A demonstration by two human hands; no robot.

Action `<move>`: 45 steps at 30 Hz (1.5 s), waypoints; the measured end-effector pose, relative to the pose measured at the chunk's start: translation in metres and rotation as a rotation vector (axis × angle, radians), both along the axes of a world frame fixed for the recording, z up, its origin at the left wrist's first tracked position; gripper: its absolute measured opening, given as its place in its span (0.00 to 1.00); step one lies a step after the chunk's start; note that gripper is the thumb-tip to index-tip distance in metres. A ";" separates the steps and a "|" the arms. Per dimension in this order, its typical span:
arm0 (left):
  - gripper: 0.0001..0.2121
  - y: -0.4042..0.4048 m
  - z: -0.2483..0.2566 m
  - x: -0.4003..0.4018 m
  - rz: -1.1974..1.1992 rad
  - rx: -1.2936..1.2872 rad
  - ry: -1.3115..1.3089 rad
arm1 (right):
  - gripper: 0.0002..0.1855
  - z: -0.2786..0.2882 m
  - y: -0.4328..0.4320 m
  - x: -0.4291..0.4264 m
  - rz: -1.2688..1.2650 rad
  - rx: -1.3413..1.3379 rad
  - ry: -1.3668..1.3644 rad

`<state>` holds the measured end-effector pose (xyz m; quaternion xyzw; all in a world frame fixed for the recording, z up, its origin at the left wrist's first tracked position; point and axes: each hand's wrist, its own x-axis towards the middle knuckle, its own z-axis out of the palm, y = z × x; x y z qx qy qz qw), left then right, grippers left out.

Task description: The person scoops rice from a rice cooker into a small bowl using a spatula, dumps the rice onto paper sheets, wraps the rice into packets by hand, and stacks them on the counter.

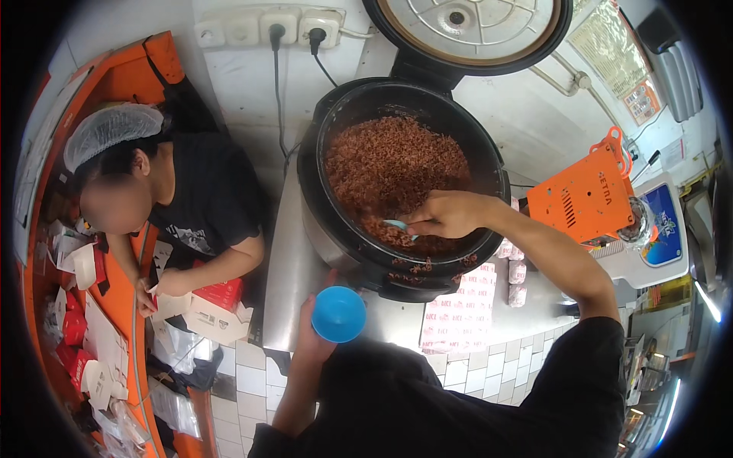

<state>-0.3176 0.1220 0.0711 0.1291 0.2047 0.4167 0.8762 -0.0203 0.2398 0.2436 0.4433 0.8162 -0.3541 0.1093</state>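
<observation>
Reddish-brown cooked rice partly fills a large black rice cooker, whose round lid stands raised behind it. My right hand reaches over the near right rim and grips a light-blue scoop or spoon, its end at the rice. Below the cooker's front left, my left hand holds an empty blue plastic bowl, its inside facing up. Rice grains stick to the cooker's front rim. Printed wrapping paper lies on the steel table, right of the bowl.
Paper-wrapped rolls line up right of the paper, near an orange machine. At left, a co-worker in a hair net folds or handles red and white cartons beside an orange shelf. Plugged cords run down behind the cooker.
</observation>
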 end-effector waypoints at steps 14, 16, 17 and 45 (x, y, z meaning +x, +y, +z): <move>0.36 0.042 0.092 -0.034 0.045 0.097 -0.080 | 0.26 0.024 -0.020 0.041 -0.721 -0.278 0.321; 0.35 0.052 0.125 -0.007 0.136 0.150 0.075 | 0.25 0.029 -0.021 0.040 -0.807 -0.357 0.440; 0.35 0.062 0.129 0.008 0.158 0.151 0.059 | 0.24 0.030 -0.025 0.035 -0.873 -0.324 0.574; 0.29 0.161 0.164 0.129 0.006 0.347 0.327 | 0.23 0.083 -0.073 -0.005 -0.741 0.395 0.165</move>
